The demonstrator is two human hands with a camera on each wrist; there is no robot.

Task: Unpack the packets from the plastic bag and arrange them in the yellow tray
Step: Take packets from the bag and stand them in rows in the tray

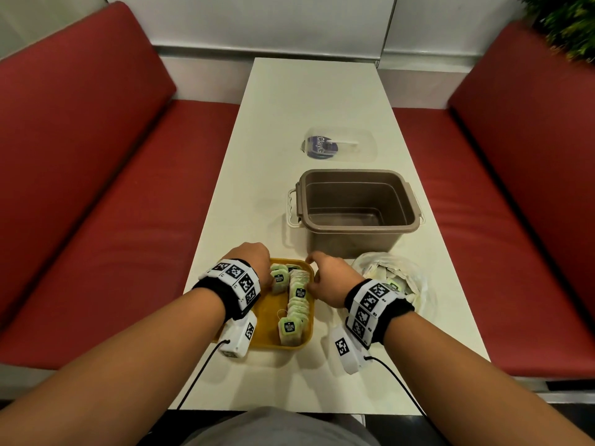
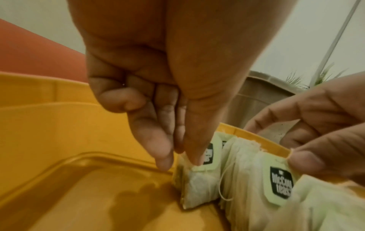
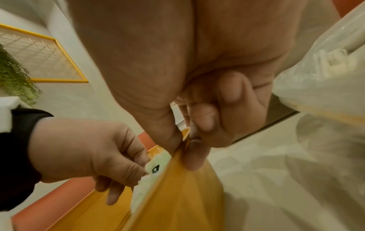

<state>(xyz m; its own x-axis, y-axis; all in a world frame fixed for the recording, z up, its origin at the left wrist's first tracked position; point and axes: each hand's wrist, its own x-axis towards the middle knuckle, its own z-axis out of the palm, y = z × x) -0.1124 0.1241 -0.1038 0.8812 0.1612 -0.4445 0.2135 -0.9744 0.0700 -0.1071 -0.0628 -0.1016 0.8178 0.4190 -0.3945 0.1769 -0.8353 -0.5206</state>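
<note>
The left hand (image 2: 158,96) is pinching an upright tea packet (image 2: 197,184) at the yellow tray's (image 1: 267,329) far end. Just to its right, the right hand (image 1: 328,278) is pinching the tray's rim. Beyond that wrist, the plastic bag (image 1: 402,278) is lying, holding more packets.

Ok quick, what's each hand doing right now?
Left hand: fingertips pinching a tea bag standing in the yellow tray.
Right hand: thumb and finger pinching the yellow tray's rim.

white table (image 1: 309,101) | red benches (image 1: 96,156) | white wall (image 1: 257,20)
</note>
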